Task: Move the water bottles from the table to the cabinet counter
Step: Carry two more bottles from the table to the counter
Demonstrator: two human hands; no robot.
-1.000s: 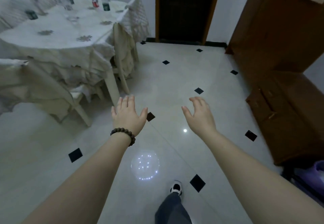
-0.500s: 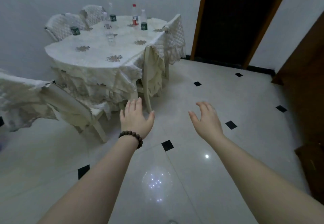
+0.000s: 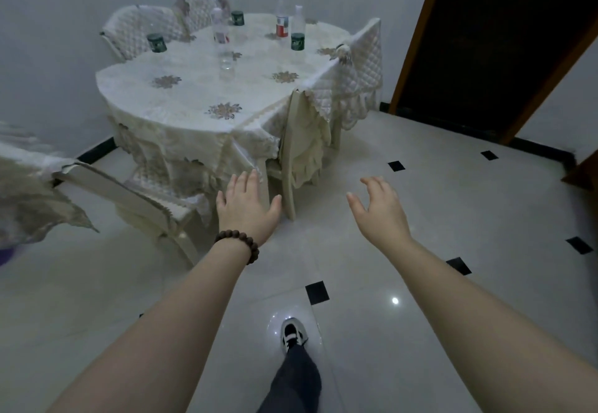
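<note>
Several water bottles stand on a round table (image 3: 181,95) under a cream cloth. One clear bottle (image 3: 221,40) is near the middle, one with a red cap and label (image 3: 282,14) at the back right, one with a green label (image 3: 297,29) beside it. Two more green-labelled bottles (image 3: 156,40) (image 3: 237,8) are at the left and back. My left hand (image 3: 246,207), with a bead bracelet at the wrist, and my right hand (image 3: 382,209) are stretched out over the floor, fingers relaxed and empty, short of the table. Only a corner of the brown cabinet (image 3: 582,173) shows at the right edge.
Covered chairs ring the table: one at the near right (image 3: 304,154), one at the near left (image 3: 129,192), others behind. A dark doorway (image 3: 498,44) is at the right. My foot (image 3: 291,335) is on the tiled floor.
The view has swung left from the cabinet toward the table, which is now closer and more central. Both hands stay out in front, empty. My foot has come into view.
</note>
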